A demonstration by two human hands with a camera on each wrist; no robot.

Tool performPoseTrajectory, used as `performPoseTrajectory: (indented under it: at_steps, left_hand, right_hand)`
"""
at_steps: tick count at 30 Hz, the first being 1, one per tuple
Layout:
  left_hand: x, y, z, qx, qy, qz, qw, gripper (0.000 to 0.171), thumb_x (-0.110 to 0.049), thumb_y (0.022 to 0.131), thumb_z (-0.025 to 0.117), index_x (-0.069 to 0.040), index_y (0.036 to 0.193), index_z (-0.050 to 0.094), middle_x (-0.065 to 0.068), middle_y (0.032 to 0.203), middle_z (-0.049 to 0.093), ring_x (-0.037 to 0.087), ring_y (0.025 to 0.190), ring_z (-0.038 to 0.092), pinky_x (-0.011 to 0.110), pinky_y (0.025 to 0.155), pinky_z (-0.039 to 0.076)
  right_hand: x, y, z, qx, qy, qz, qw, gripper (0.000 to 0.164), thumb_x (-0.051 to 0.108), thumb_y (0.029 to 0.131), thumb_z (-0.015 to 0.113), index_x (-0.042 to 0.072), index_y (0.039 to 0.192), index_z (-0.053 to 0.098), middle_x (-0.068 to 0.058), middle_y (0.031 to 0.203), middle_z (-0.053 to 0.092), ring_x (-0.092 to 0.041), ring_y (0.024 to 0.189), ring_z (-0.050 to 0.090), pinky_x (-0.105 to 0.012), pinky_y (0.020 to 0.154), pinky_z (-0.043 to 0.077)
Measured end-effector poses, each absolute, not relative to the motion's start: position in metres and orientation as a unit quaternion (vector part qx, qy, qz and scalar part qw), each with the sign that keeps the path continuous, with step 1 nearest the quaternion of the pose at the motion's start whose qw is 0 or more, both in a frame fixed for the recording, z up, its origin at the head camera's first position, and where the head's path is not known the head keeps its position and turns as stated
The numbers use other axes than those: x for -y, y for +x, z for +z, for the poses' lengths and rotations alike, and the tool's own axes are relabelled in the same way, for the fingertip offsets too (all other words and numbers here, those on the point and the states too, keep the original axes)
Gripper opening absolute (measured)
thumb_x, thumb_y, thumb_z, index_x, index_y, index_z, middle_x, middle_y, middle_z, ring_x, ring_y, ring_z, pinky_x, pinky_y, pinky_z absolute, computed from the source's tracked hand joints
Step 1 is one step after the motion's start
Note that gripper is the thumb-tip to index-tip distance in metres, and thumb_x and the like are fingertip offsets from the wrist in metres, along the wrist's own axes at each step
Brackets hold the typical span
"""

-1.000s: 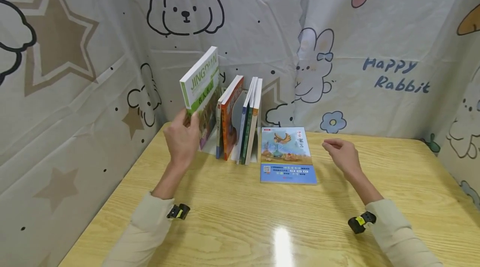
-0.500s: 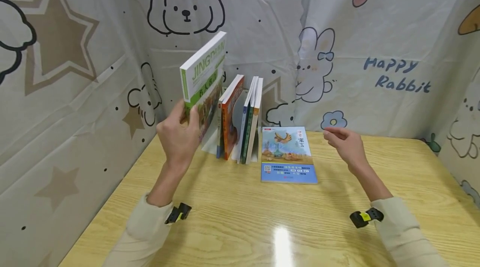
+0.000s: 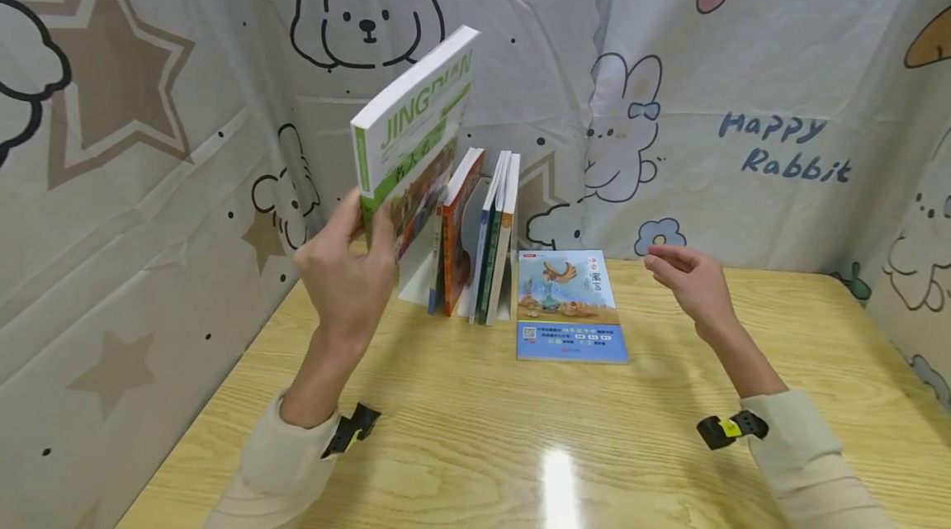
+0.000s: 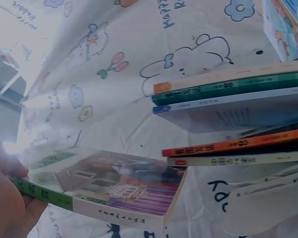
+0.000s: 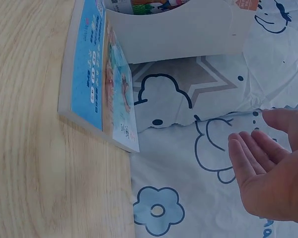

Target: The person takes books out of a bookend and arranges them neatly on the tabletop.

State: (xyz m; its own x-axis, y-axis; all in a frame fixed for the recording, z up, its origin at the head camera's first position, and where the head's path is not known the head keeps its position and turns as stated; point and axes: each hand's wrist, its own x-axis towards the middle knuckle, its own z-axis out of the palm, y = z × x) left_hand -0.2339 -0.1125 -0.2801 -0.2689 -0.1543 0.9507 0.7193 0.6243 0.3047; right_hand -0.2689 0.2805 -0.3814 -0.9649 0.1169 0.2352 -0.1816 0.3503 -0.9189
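Observation:
My left hand [image 3: 345, 273] pinches a thick white and green book [image 3: 416, 133] by its spine, thumb on the cover. The book is tilted, raised to the left of the standing books. In the left wrist view its spine and purple-edged cover [image 4: 124, 181] show. Beside it stand an orange-spined book [image 3: 461, 232] and several thinner books [image 3: 498, 240] in a white book stand [image 3: 419, 273]. My right hand [image 3: 691, 285] hovers with nothing in it, fingers loosely bent, right of a blue picture-covered book [image 3: 568, 306] lying flat. The right wrist view shows its palm and relaxed fingers [image 5: 256, 153].
A wooden table [image 3: 475, 430] carries everything. Behind and to the left hangs a printed cloth [image 3: 520, 42] with cartoon animals. The white side panel of the stand [image 5: 184, 37] rises close to the flat book in the right wrist view.
My left hand has lifted the white and green book up from the left end of the row and drawn it nearer. My right hand has risen slightly and moved a little right.

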Motion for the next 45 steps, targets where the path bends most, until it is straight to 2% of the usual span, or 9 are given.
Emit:
performPoseTrajectory:
  at_steps: [5, 11, 14, 19, 25, 30, 35, 42, 45]
  left_hand:
    - [0.11, -0.221, -0.269, 0.683, -0.213, -0.378, 0.588, 0.02, -0.003, 0.094, 0.065, 0.006, 0.11, 0.072, 0.018, 0.099, 0.074, 0.031, 0.082, 0.074, 0.045, 0.062, 0.059]
    - [0.104, -0.206, -0.255, 0.653, -0.24, -0.405, 0.594, 0.022, 0.0, 0.093, 0.065, 0.004, 0.113, 0.073, 0.013, 0.104, 0.074, 0.031, 0.086, 0.073, 0.025, 0.076, 0.057]
    - [0.1, -0.202, -0.251, 0.649, -0.253, -0.41, 0.589, 0.021, -0.002, 0.093, 0.065, 0.006, 0.111, 0.073, 0.013, 0.103, 0.074, 0.031, 0.087, 0.073, 0.026, 0.078, 0.057]
    - [0.093, -0.196, -0.249, 0.655, -0.264, -0.407, 0.58, 0.021, -0.005, 0.094, 0.065, 0.006, 0.11, 0.072, 0.014, 0.104, 0.073, 0.03, 0.089, 0.073, 0.041, 0.074, 0.059]
    - [0.084, -0.187, -0.246, 0.651, -0.285, -0.405, 0.576, 0.023, -0.005, 0.093, 0.064, 0.006, 0.113, 0.072, 0.015, 0.102, 0.074, 0.031, 0.085, 0.073, 0.045, 0.069, 0.059]
    - [0.076, -0.18, -0.243, 0.652, -0.295, -0.393, 0.577, 0.023, -0.006, 0.093, 0.064, 0.006, 0.111, 0.072, 0.015, 0.098, 0.074, 0.029, 0.078, 0.074, 0.044, 0.061, 0.058]
    - [0.069, -0.177, -0.244, 0.652, -0.312, -0.379, 0.578, 0.023, -0.006, 0.092, 0.065, 0.006, 0.109, 0.072, 0.015, 0.091, 0.075, 0.021, 0.056, 0.065, 0.034, 0.046, 0.044]
    - [0.053, -0.181, -0.249, 0.649, -0.358, -0.383, 0.552, 0.021, -0.003, 0.09, 0.068, 0.009, 0.108, 0.071, 0.018, 0.093, 0.074, 0.026, 0.067, 0.072, 0.04, 0.052, 0.054]
    - [0.045, -0.185, -0.254, 0.649, -0.378, -0.378, 0.541, 0.02, -0.002, 0.089, 0.07, 0.009, 0.106, 0.071, 0.018, 0.089, 0.074, 0.024, 0.065, 0.071, 0.038, 0.05, 0.053]
  right_hand:
    - [-0.277, -0.268, -0.378, 0.812, 0.014, 0.568, 0.13, 0.053, 0.032, 0.099, 0.065, -0.008, 0.134, 0.057, -0.004, 0.117, 0.063, -0.001, 0.098, 0.062, -0.02, 0.089, 0.051]
    - [-0.275, -0.266, -0.375, 0.814, 0.019, 0.565, 0.134, 0.054, 0.033, 0.099, 0.064, -0.007, 0.134, 0.057, -0.015, 0.124, 0.061, -0.002, 0.098, 0.061, -0.018, 0.088, 0.05]
    - [-0.276, -0.265, -0.375, 0.808, 0.022, 0.573, 0.134, 0.054, 0.032, 0.099, 0.064, -0.008, 0.134, 0.056, -0.007, 0.118, 0.063, -0.003, 0.1, 0.062, -0.018, 0.088, 0.05]
    - [-0.279, -0.265, -0.375, 0.798, 0.034, 0.587, 0.133, 0.055, 0.032, 0.098, 0.066, -0.008, 0.133, 0.057, 0.012, 0.107, 0.063, -0.003, 0.1, 0.063, -0.019, 0.087, 0.051]
    - [-0.281, -0.262, -0.373, 0.787, 0.069, 0.599, 0.133, 0.055, 0.029, 0.098, 0.066, -0.01, 0.134, 0.054, 0.006, 0.112, 0.065, -0.002, 0.1, 0.064, -0.017, 0.087, 0.05]
    - [-0.28, -0.26, -0.371, 0.762, 0.12, 0.62, 0.143, 0.044, 0.019, 0.099, 0.066, -0.007, 0.133, 0.057, 0.004, 0.115, 0.067, -0.007, 0.105, 0.065, -0.018, 0.089, 0.05]
    - [-0.275, -0.26, -0.365, 0.736, 0.179, 0.638, 0.137, 0.038, 0.01, 0.098, 0.065, -0.003, 0.133, 0.059, 0.001, 0.12, 0.069, -0.009, 0.11, 0.064, -0.019, 0.092, 0.049]
    - [-0.264, -0.258, -0.355, 0.696, 0.241, 0.669, 0.102, 0.045, -0.003, 0.097, 0.062, -0.013, 0.139, 0.048, -0.004, 0.129, 0.066, -0.01, 0.116, 0.062, -0.023, 0.092, 0.051]
    - [-0.258, -0.254, -0.35, 0.68, 0.253, 0.681, 0.099, 0.046, -0.005, 0.097, 0.06, -0.008, 0.141, 0.05, 0.001, 0.128, 0.065, -0.01, 0.118, 0.061, -0.025, 0.092, 0.051]
